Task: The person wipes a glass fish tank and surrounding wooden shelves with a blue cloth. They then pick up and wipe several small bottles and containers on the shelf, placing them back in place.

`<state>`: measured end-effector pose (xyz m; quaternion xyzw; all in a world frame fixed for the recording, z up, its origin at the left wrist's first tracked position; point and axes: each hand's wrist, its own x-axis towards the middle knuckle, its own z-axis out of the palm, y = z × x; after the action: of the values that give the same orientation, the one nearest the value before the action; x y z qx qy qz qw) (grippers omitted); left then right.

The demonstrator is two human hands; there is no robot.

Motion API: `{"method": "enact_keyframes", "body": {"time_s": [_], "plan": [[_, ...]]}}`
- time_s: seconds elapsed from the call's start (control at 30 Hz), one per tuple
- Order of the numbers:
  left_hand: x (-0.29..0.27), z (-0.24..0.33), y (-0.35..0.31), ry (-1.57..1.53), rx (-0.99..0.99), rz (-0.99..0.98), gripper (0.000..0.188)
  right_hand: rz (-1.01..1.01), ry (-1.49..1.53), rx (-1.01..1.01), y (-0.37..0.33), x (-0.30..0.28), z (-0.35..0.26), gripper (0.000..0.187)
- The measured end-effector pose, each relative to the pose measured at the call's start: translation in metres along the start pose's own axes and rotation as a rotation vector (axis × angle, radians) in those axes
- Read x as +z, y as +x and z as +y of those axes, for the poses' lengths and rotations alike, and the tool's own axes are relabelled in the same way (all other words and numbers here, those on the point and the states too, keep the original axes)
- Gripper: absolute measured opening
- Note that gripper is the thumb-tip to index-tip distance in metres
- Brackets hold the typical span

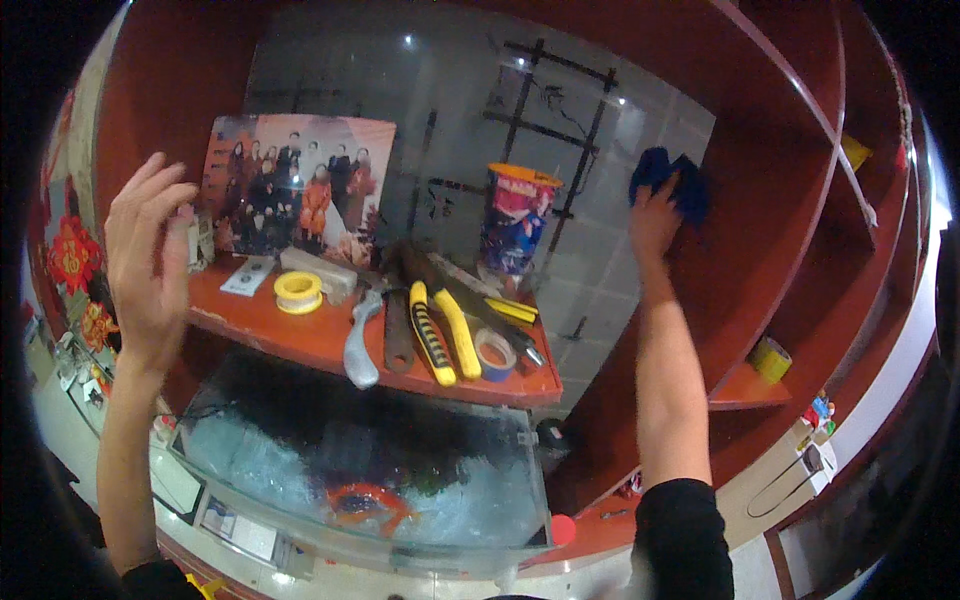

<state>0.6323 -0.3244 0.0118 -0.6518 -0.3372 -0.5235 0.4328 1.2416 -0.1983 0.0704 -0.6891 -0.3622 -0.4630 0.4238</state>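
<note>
Blue cloth (691,188) is held in the right hand (656,217), well apart from the raised, loosely spread left hand (150,262).

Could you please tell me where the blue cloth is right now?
In the head view, the blue cloth is at upper right, beneath the person's right hand, near the grey back panel's right edge.

Single head-worn fisheye view, near the red cabinet (750,180), forward and down toward the fish tank (440,515).
</note>
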Motion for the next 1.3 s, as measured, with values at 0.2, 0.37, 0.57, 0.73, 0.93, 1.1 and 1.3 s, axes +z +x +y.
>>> {"method": "enact_keyframes", "body": {"time_s": [0.2,0.37,0.57,0.73,0.93,1.1,1.3], "plan": [[-0.051,0.142,0.021,-0.638,0.284,-0.154,0.02,-0.263,0.152,0.164,-0.166,0.007,0.024,0.075],[-0.083,0.228,0.027,-0.817,0.544,-0.24,0.011,-0.14,0.496,0.17,-0.248,0.017,0.048,0.067],[-0.074,0.288,0.031,-1.114,0.381,0.056,0.011,-0.035,0.301,-0.22,-0.125,-0.039,0.046,0.059],[-0.082,0.319,0.049,-1.072,0.489,0.127,0.018,0.138,-0.333,-0.638,0.017,-0.163,0.021,0.023],[-0.064,0.333,0.014,-1.348,0.643,-0.032,0.022,-0.047,-0.773,-0.924,0.066,-0.229,0.038,0.025],[-0.044,0.34,-0.022,-1.331,0.662,-0.182,0.03,-0.632,-0.816,-1.049,-0.101,-0.197,0.079,0.035],[-0.046,0.329,-0.04,-1.203,0.575,-0.424,0.033,-0.815,-0.78,-1.111,-0.108,-0.161,0.085,0.028]]}}
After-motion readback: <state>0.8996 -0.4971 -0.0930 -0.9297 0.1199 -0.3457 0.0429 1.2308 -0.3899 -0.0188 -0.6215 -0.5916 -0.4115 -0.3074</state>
